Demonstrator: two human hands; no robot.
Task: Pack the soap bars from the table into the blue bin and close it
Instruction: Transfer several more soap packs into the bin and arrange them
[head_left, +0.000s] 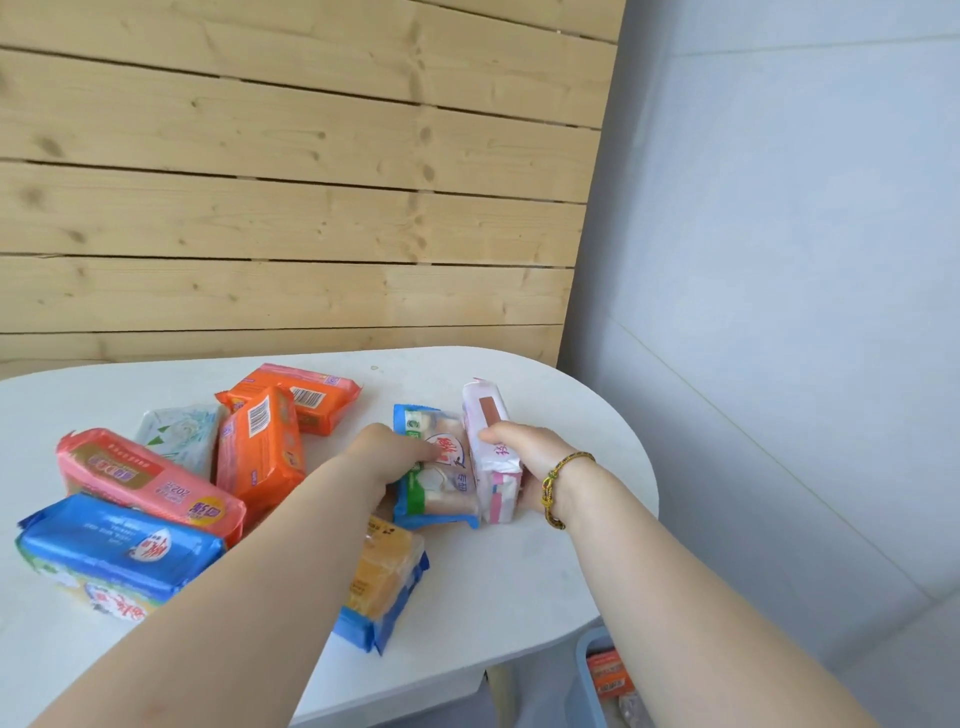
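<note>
Two forearms (249, 613) cross eight soap bars (150, 480); right hand (524, 457) clasps one white-pink bar (488, 410), left hand (387, 457) covers one blue-clear bar (441, 496), hold unclear.

left hand (396, 457): fingers hidden | right hand (525, 460): grips soap bar (487, 408) (arms extended)

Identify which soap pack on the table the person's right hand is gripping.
The white-and-pink pack, rightmost on the table: the right hand curls round it, and it stands on edge. The left hand touches the blue-edged pack beside it.
</note>
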